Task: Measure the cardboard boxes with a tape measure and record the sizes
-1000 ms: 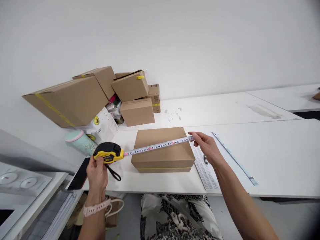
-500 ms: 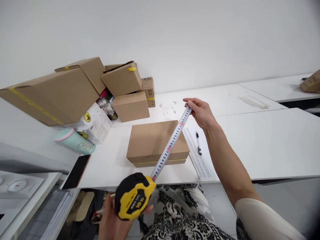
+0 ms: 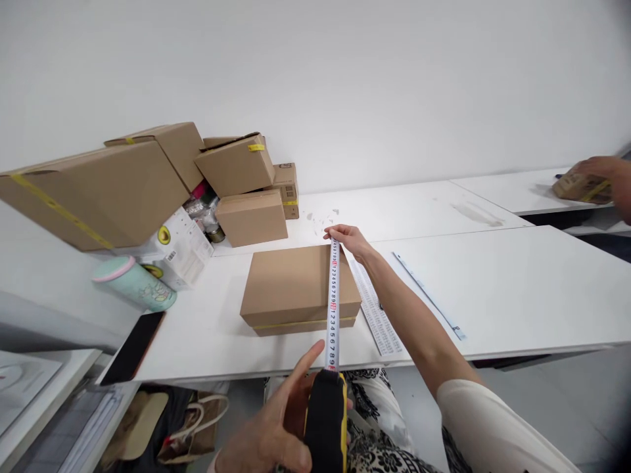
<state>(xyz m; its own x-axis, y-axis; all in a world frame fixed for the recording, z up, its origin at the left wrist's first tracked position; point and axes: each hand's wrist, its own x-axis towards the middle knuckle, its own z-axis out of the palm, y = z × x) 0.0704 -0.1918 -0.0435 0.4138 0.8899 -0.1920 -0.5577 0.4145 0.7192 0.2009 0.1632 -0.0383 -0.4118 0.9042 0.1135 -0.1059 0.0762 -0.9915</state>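
My left hand (image 3: pixel 280 424) wraps round the black and yellow case of a tape measure (image 3: pixel 324 420) below the table's front edge. From it the white blade (image 3: pixel 334 315) runs out, nearly straight away from me, over the right part of a closed cardboard box (image 3: pixel 290 279). At the far end my right hand (image 3: pixel 349 240) pinches the blade's tip, just beyond the box's back edge. I cannot tell whether the blade touches the box. Beside the box lies a printed sheet (image 3: pixel 378 322), partly covered by my right forearm.
Several cardboard boxes (image 3: pixel 251 220) are stacked at the back left. Near them are a mint tumbler (image 3: pixel 140 282) and a dark flat object (image 3: pixel 133 347). A blue-edged strip (image 3: pixel 428 295) lies to the right. At far right another person's hand (image 3: pixel 599 167) touches a cardboard package (image 3: pixel 574 187).
The tape case has swung right and turned edge-on, so the blade is no longer slanted. My right hand has come lower and left. Another person's hand has appeared at far right.
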